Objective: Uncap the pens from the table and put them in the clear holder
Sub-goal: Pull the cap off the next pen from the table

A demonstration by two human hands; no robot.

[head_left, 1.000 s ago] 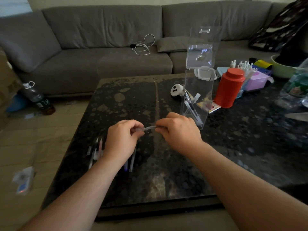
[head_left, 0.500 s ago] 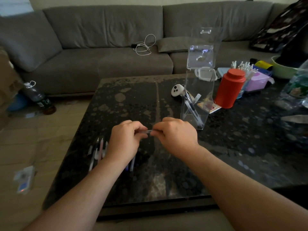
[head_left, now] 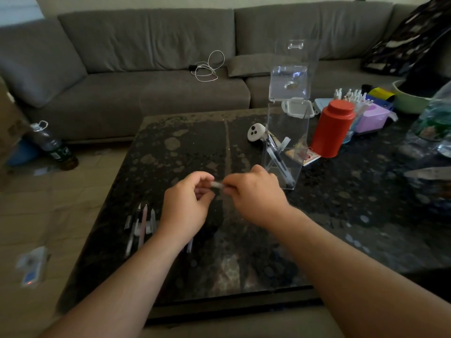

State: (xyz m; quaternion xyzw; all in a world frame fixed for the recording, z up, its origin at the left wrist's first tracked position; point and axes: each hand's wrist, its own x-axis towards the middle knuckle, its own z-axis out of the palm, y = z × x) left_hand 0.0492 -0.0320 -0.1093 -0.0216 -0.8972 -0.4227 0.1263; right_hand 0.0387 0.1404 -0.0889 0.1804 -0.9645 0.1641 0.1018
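Observation:
Both my hands meet above the middle of the dark stone table [head_left: 170, 147]. My left hand [head_left: 186, 203] and my right hand [head_left: 253, 193] each pinch one end of a pale translucent pen [head_left: 217, 184], of which only a short piece shows between them. Whether its cap is on or off is hidden by my fingers. Several more pens [head_left: 142, 224] lie in a row on the table left of my left hand, partly under my wrist. The tall clear holder [head_left: 288, 132] stands just beyond my right hand, with a few pens leaning inside it.
A red canister [head_left: 333, 128], a white controller [head_left: 255, 132], a pink box [head_left: 373, 118] and a green bowl [head_left: 407, 103] crowd the table's right back. A grey sofa [head_left: 146, 76] with a white cable [head_left: 207, 67] runs behind. A bottle [head_left: 52, 145] stands on the floor at the left.
My hands have drawn closer together around the pen, so less of it shows between them. They have shifted slightly toward me.

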